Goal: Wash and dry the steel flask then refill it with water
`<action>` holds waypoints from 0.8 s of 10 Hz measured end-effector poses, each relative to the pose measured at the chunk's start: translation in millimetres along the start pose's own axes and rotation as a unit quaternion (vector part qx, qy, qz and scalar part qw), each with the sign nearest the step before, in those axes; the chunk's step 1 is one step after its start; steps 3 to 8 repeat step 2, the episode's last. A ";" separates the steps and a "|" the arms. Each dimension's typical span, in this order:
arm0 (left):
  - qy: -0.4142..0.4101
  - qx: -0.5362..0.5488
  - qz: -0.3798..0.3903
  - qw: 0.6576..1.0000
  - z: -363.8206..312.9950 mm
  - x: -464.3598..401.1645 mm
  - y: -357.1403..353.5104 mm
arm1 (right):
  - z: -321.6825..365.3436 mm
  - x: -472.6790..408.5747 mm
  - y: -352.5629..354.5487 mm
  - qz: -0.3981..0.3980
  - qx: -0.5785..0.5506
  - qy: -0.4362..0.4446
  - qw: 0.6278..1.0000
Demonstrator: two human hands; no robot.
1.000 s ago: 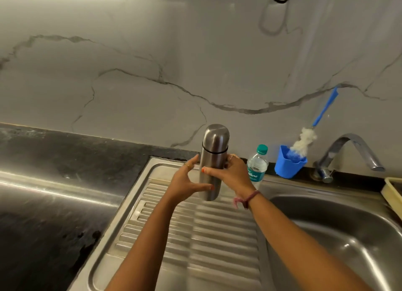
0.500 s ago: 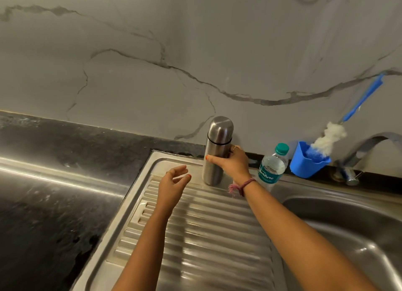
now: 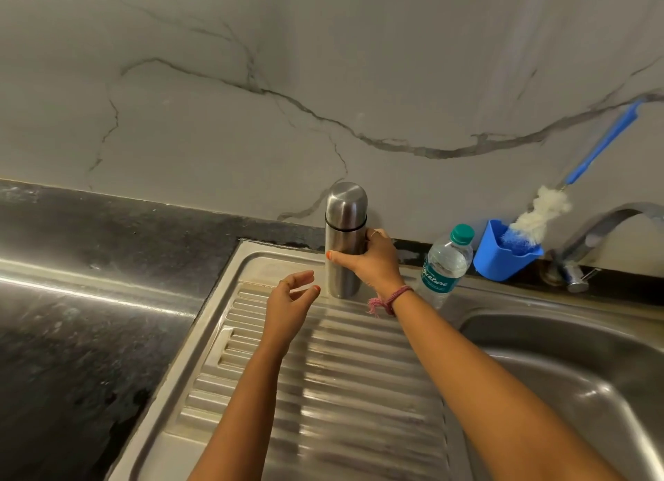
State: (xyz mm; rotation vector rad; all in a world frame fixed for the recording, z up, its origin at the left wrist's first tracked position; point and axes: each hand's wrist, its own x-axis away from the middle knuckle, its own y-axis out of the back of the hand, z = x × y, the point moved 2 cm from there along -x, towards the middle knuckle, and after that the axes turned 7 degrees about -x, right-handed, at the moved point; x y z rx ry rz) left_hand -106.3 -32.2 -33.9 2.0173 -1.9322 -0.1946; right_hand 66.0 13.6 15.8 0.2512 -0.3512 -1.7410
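Right fingers: curled round the middle of the steel flask [image 3: 344,241]; the thumb lies across its front, the other fingers wrap behind, one with a ring.
Right hand [image 3: 370,263]: grips the flask from its right side, just below the dark seam under the cap; a pink thread band sits on the wrist.
Left fingers: loosely bent and apart, holding nothing, tips turned toward the flask but not touching it.
Left hand [image 3: 291,299]: hovers over the back part of the drainboard [image 3: 323,390], just left of the flask's lower half.
Flask: upright, cap on, its base on or just above the flat strip at the back edge of the drainboard, ahead of the ridges; whether it rests there I cannot tell.
Water bottle [image 3: 445,265]: clear plastic with a green cap and teal label, standing at the back edge just right of the right hand.
Blue holder [image 3: 503,261]: on the back ledge right of the bottle, holding a bottle brush [image 3: 539,214] that leans right, its blue handle against the marble wall [image 3: 251,121].
Tap [image 3: 607,222]: at the back right, arching over the sink basin [image 3: 575,373].
Dark counter [image 3: 90,301]: along the drainboard's left edge.
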 end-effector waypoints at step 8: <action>-0.007 0.001 0.005 1.000 -5.8 9.9 -1.3 | 5.2 5.8 -1.7 0.015 -0.007 -0.006 1.000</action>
